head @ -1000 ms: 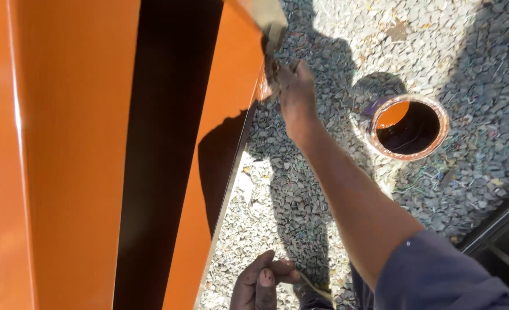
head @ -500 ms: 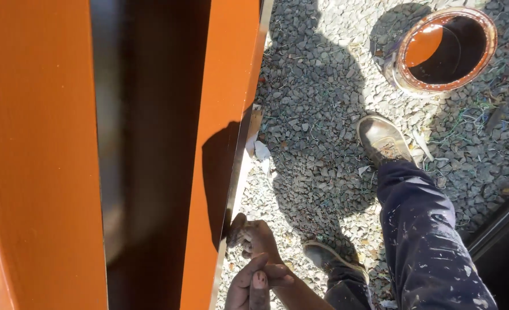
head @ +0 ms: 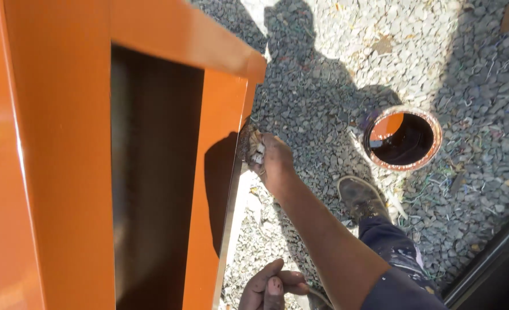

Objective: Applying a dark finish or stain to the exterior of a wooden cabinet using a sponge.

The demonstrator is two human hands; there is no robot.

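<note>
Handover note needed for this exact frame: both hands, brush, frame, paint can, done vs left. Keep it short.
Right hand: gripping a paint brush, bristles against the outer edge of the orange metal frame, just below its top corner.
Left hand: low beside the frame's lower edge, holding nothing visible.
Paint can: open, on the gravel to the right, orange paint inside, out of the brush's reach.
Done: the frame's visible faces look glossy orange.
Left: the thin outer edge under the brush looks pale further down.
</note>
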